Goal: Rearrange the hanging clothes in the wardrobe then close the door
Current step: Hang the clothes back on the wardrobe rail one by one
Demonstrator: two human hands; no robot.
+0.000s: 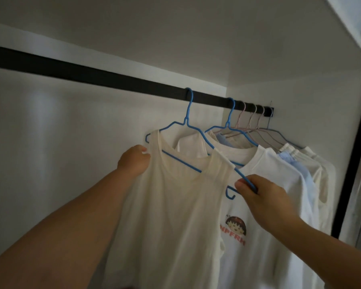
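Where the black rail (113,75) crosses the white wardrobe interior (50,122), the stock hangs as follows.

Item one: cream sleeveless top (171,205) on a blue wire hanger (188,113), hooked over the rail, set apart to the left of the other garments. Left hand (134,161): fingers curled, pinching the top's left shoulder strap at the hanger's end. Right hand (261,197): thumb and fingers closed round the hanger's right end, just beyond the top's other strap.

Item two: white T-shirt (269,184) with a cartoon face print (235,225) and red lettering, on a second blue hanger (230,113), directly behind the sleeveless top and partly covered by it.

Item three: group of pale blue and white garments (300,161), pressed close together at the rail's right end on pink and grey wire hangers (252,119); the exact count cannot be told.

Item four: dark frame edge (354,153) of the wardrobe, at the far right.
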